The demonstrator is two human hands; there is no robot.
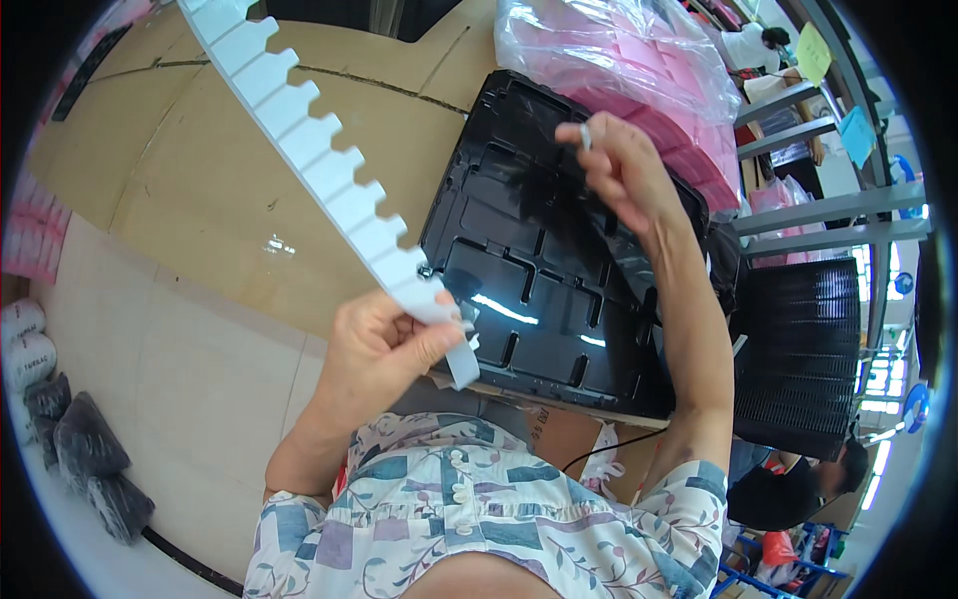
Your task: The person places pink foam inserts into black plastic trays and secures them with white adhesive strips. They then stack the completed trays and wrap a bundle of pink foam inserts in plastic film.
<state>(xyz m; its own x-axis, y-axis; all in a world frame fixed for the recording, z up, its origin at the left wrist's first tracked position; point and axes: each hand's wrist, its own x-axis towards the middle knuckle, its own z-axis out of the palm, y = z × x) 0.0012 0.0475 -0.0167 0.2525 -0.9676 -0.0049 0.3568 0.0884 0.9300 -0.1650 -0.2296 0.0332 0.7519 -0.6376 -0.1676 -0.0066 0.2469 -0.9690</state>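
Observation:
My left hand (384, 344) is closed around the lower end of a long white strip (324, 175) with a row of notches along one edge. From that hand the strip runs up and away to the upper left, and a short end hangs below the thumb. A small shiny piece (467, 314) shows beside the left fingertips, too small to name. Above a black moulded plastic tray (544, 240) is my right hand (617, 165), its fingers curled together at a small white piece (586, 136). What that piece is cannot be made out.
Brown cardboard (170, 190) covers the surface left of the tray. Pink trays in clear plastic (639, 70) lie beyond it. A stack of black trays (798, 349) and metal rails (838, 215) stand right. Black bags (90, 439) lie at lower left. Other people are at the far right.

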